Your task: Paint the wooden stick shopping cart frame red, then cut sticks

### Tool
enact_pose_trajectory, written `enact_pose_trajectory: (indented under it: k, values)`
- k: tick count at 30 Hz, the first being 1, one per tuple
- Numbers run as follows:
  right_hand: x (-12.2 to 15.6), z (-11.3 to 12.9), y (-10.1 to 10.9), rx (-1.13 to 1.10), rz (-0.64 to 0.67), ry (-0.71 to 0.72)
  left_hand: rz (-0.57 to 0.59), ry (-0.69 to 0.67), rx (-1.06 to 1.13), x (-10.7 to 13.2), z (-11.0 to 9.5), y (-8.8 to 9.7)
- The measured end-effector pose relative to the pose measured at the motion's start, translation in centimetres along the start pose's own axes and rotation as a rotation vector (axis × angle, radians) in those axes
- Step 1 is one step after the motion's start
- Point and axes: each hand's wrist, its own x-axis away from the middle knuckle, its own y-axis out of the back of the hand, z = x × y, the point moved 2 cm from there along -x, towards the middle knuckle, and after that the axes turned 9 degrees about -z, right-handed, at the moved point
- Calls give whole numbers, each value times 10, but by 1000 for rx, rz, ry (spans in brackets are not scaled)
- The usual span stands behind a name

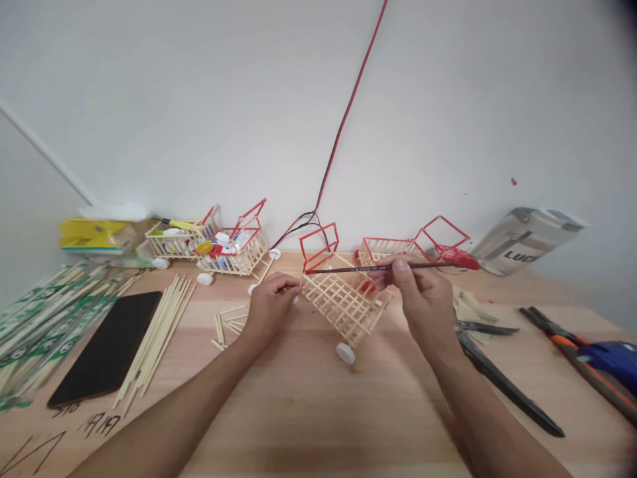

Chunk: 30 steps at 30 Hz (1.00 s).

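Note:
A small toy shopping cart [343,302] built of thin wooden sticks is tilted in front of me, with a white wheel at its lower corner and a red-painted handle frame. My left hand [273,299] pinches the cart at its left end, fingers closed. In my right hand [415,289] is a thin dark paintbrush [343,269], held level across the cart. The brush tip meets the cart's red-painted upper left corner. Beyond my right hand lies a red-smeared paint container [455,257], partly hidden.
Stick carts [231,252] holding small coloured items stand at the back left; another cart [385,248] with red edges is behind my right hand. Left lie a black phone [109,345] and wooden sticks [159,332]. Scissors [502,378], pliers [562,338] and a labelled bag [527,242] are right.

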Motion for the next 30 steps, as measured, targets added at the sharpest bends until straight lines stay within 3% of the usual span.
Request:
enact_pose_trajectory:
  k: [9, 30]
  values:
    - [1, -6, -2, -51, -6, -78, -2, -11, 0, 0, 2, 0]
    - [2, 9, 0, 72, -38, 12, 5, -16, -15, 0, 1, 0]
